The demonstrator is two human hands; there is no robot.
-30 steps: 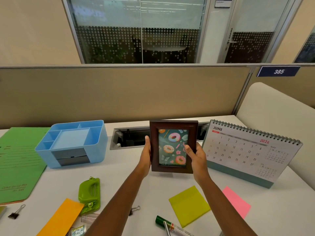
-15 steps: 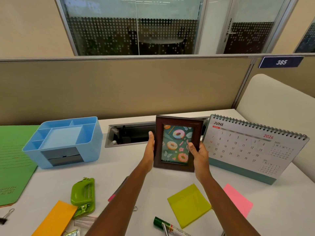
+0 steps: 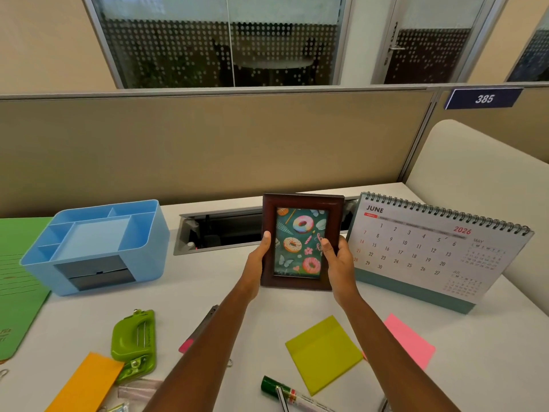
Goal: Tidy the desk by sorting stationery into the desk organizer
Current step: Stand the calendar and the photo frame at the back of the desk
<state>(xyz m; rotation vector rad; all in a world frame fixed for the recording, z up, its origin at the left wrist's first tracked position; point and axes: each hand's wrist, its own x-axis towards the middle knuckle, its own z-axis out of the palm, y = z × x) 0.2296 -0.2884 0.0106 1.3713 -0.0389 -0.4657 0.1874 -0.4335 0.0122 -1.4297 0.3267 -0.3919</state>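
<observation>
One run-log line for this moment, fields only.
left hand: grips picture frame left edge | right hand: grips frame right edge | frame: upright | yellow sticky notes, marker: on desk, outside organizer

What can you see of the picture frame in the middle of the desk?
The picture frame is small, dark brown, wood-looking, holding a print of doughnuts and butterflies on dark green. It is upright in portrait, facing the camera, left of the desk calendar. The left hand grips its left edge, the right hand its right edge.
</observation>
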